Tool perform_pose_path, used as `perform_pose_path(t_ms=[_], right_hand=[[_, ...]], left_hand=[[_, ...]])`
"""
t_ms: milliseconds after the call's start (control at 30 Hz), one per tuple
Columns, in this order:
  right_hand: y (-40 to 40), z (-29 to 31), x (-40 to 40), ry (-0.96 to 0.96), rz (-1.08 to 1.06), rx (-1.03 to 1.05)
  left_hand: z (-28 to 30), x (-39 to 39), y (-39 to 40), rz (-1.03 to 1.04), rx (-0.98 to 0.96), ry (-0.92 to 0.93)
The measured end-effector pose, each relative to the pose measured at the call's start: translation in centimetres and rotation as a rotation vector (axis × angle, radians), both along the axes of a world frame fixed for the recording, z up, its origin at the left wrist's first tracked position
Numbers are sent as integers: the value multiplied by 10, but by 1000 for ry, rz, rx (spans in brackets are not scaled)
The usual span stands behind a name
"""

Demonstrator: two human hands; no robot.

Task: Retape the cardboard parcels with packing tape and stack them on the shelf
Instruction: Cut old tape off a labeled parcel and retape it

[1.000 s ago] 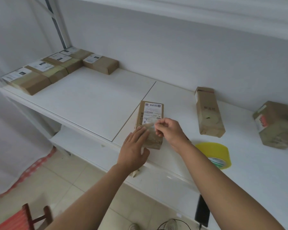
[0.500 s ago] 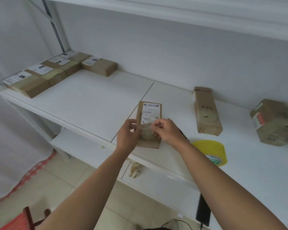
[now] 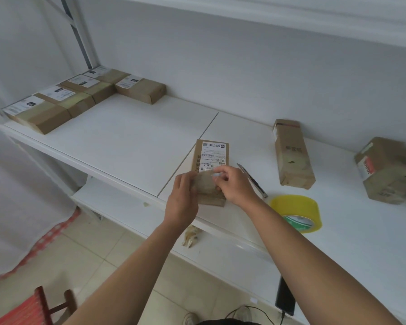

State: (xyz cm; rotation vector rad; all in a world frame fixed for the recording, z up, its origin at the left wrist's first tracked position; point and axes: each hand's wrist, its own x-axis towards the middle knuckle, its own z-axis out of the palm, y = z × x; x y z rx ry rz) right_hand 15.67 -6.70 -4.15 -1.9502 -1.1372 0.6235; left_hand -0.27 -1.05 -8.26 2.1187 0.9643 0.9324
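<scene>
Both hands have closed in over the near half of the labelled parcel (image 3: 210, 170) since a second ago, when the left lay flat beside it. Now the left hand (image 3: 182, 199) curls round its left edge while the right hand (image 3: 233, 184) pinches a strip of clear tape on top. It lies on the shelf (image 3: 127, 141) with its long axis pointing away from the person (label end farthest), directly beneath both hands, neither nearer.
</scene>
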Motion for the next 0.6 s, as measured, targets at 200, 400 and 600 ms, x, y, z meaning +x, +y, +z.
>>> perform_pose_path(t_ms=[200,400,600], right_hand=[[2,9,-2,39,7,21],[6,11,-1,-16,43,-58],[5,18,1,-42,92,-109]], left_hand=[[-8,-1,4,-42,71,-45],[-12,-1,5,-42,83,-40],[-13,-1,5,-40,99,-4]])
